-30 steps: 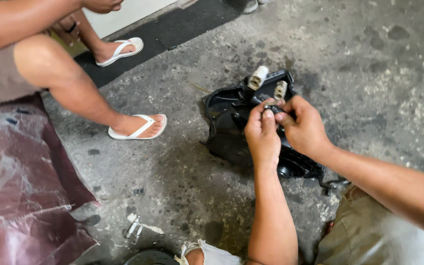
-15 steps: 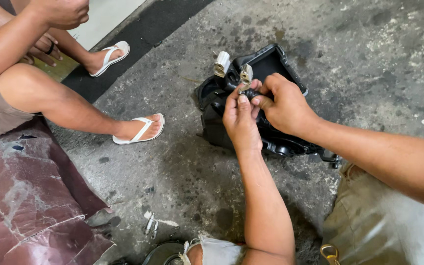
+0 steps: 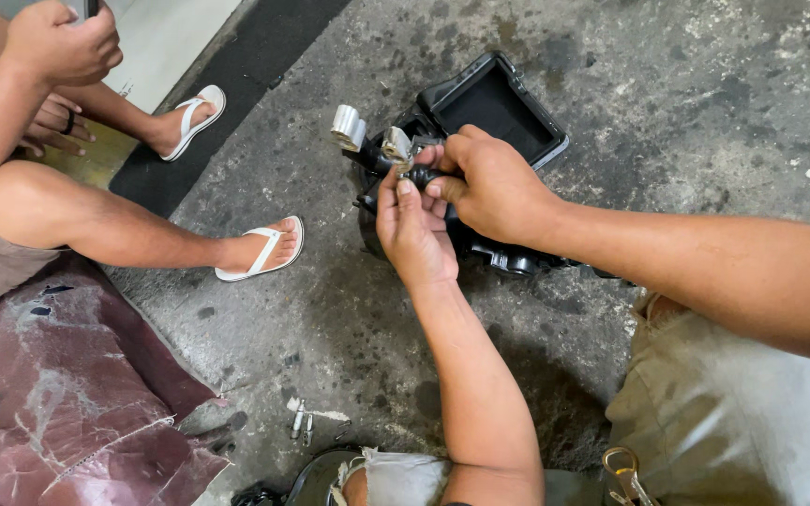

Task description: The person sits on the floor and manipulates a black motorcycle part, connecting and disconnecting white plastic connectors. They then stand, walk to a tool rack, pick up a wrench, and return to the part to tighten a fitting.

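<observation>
A black plastic housing [image 3: 494,98] with an open rectangular box lies on the stained concrete floor. At its left end are a white cylindrical connector [image 3: 348,126] and a small metal fitting [image 3: 396,146]. My left hand [image 3: 412,230] pinches the small part at that fitting with thumb and fingertips. My right hand [image 3: 489,183] grips the black stem of the housing just to the right, its fingers touching my left hand's fingertips.
Another person sits at the left, legs stretched out in white flip-flops [image 3: 262,251], a hand [image 3: 58,42] raised on a small dark object. A dark red sheet [image 3: 58,403] lies under them. Small metal bits [image 3: 300,420] rest by my knee.
The view has swung closer, so the housing sits higher and nearer the middle. Both hands have stayed on the fitting, my right hand closing more over the black stem.
</observation>
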